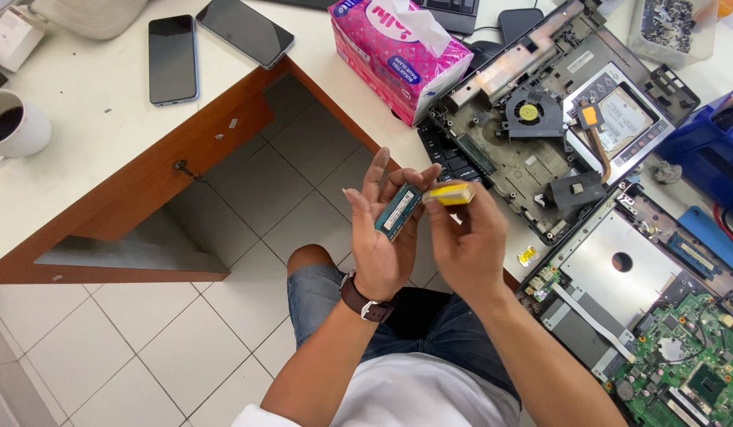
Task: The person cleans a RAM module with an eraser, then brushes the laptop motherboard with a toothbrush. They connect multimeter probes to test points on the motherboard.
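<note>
Head view: left hand (380,237) pinches green memory stick (397,211). Right hand (466,241) pinches yellow eraser (450,194) against its edge. Opened laptop (556,119) lies on surface (90,119).

Both hands (382,237) (461,245) raised, fingers pinched

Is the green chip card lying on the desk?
No, the green memory card is held up in the left hand, above the person's lap, while the right hand holds a yellow eraser.
</note>
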